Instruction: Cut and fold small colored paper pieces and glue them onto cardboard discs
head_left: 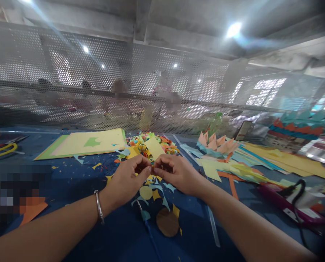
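My left hand (129,176) and my right hand (173,173) meet fingertip to fingertip over the blue table (77,182). Both are pinched on a small yellow paper piece (154,147) that sticks up between them. A metal bangle (99,206) circles my left wrist. Under the hands lie coloured paper scraps (154,193) and a brown paper disc (167,222). A heap of mixed paper cuttings (148,142) sits just beyond the hands.
Yellow and green sheets (86,143) lie at the back left, yellow-handled scissors (1,149) at the far left. Folded orange paper points (218,142) and more sheets (282,160) spread on the right, with a pink glue gun (290,203) near the right edge. A perforated metal screen (124,91) stands behind.
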A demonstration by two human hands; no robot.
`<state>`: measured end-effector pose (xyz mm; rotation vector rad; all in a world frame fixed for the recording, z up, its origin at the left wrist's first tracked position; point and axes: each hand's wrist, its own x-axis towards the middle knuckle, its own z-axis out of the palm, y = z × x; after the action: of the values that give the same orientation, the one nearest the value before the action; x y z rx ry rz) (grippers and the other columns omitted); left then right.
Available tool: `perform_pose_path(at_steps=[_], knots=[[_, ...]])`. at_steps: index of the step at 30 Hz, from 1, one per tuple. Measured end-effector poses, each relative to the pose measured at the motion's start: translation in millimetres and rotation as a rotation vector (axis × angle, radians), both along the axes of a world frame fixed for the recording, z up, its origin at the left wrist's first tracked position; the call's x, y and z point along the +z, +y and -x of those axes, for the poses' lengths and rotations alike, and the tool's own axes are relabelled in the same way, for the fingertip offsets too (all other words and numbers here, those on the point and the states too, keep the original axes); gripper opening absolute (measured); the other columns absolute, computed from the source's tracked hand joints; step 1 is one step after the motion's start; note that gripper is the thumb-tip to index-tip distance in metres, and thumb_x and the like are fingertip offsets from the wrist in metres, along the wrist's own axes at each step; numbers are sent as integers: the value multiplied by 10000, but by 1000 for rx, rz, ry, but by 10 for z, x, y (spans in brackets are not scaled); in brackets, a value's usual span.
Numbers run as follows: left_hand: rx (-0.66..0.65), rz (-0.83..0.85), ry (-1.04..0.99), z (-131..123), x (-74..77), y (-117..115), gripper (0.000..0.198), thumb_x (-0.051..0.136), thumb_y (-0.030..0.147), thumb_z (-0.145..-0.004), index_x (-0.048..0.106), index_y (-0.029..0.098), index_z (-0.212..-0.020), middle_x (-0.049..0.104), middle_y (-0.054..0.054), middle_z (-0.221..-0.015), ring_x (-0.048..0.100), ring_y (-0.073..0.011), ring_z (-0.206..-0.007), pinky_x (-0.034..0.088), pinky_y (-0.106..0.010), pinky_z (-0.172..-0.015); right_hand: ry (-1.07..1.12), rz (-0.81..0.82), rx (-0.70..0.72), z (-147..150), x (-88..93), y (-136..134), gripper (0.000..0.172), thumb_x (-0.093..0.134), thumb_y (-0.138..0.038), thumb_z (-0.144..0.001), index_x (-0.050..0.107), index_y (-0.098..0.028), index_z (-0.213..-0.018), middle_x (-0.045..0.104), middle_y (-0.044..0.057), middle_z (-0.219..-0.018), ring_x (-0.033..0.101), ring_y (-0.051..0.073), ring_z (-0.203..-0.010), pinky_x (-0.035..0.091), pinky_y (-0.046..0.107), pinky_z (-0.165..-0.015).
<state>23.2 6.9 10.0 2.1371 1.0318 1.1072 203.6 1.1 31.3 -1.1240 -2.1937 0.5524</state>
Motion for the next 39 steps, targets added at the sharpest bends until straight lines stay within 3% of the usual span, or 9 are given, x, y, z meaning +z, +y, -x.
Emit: perform_pose_path(at_steps=[18,22,30,35,39], knots=[[47,-348,136,0,-35,-55,122,396,207,-940,489,195,-862,571,-34,-840,528,-167,-787,410,-302,-736,35,85,55,-5,-23,-16,186,526,-348,-873,522,-194,-768,485,-40,-611,491,95,-519,366,229,-488],[113,-335,73,-21,-24,-80,111,406,233,-939,494,198,-881,583,-37,-843,538,-165,-778,412,-299,-714,74,111,91,-8,-36,-19,195,505,-336,-883,475,-205,-742,470,-45,-615,507,92,-506,374,223,-471],[104,-175,-4,-27,8,-74,143,418,282,-919,490,198,-829,587,-17,-774,528,-145,-680,400,-280,-631,89,138,47,-20,9,-24,208,481,-341,-892,467,-202,-738,449,-61,-547,453,79,-444,351,213,-449],[86,-119,72,-5,43,-46,172,400,257,-891,527,202,-788,597,-19,-777,535,-173,-723,403,-295,-638,-32,138,9,-52,75,-36,200,475,-318,-891,496,-197,-734,463,-59,-510,394,79,-425,297,220,-439],[66,-129,272,26,48,5,185,445,200,-816,583,200,-692,624,-22,-737,550,-206,-758,403,-325,-691,-238,95,69,-106,58,1,191,508,-252,-858,507,-185,-679,450,-46,-559,411,92,-510,298,219,-475]])
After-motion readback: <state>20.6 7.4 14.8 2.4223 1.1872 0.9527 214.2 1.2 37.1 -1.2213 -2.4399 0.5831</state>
